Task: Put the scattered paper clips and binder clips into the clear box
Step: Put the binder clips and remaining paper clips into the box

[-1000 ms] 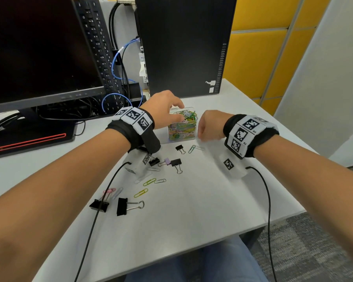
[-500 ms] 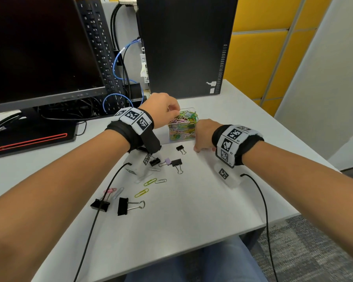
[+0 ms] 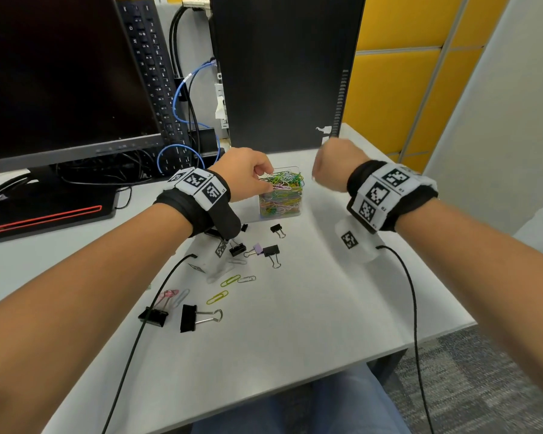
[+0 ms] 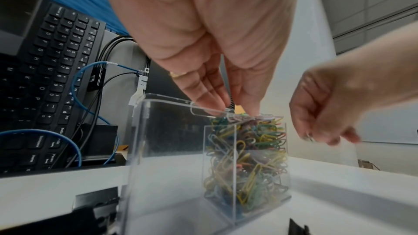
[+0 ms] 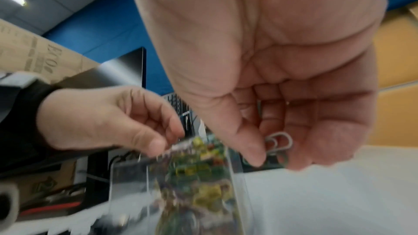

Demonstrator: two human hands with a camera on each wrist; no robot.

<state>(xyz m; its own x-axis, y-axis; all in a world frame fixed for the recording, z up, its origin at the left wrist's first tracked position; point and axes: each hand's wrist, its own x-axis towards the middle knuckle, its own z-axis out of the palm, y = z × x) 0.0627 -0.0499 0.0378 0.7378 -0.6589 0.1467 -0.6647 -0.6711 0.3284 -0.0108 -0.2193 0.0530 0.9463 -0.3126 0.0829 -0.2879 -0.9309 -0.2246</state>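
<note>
The clear box (image 3: 281,208) (image 4: 169,149) (image 5: 126,185) stands mid-desk, packed with coloured paper clips. My left hand (image 3: 268,180) (image 4: 233,110) (image 5: 162,142) is over its open top, fingertips pinching a pale paper clip (image 4: 208,110) at the rim. My right hand (image 3: 318,175) (image 4: 321,137) (image 5: 269,151) hovers just right of the box top and pinches a grey paper clip (image 5: 280,140) between thumb and fingers. Black binder clips (image 3: 278,228) (image 3: 271,250) (image 3: 188,317) and yellow paper clips (image 3: 230,280) lie scattered on the desk in front of the box.
A monitor (image 3: 60,73), an upright keyboard (image 3: 151,73) and a black PC tower (image 3: 282,73) with blue cables (image 3: 182,151) stand behind the box. Black wrist cables (image 3: 414,308) trail across the desk. The desk's front edge (image 3: 295,383) is close to my lap.
My right hand dropped to the desk beside the box, took the paper clip lying there, and rose to the box's top at the right. The left hand stayed over the box.
</note>
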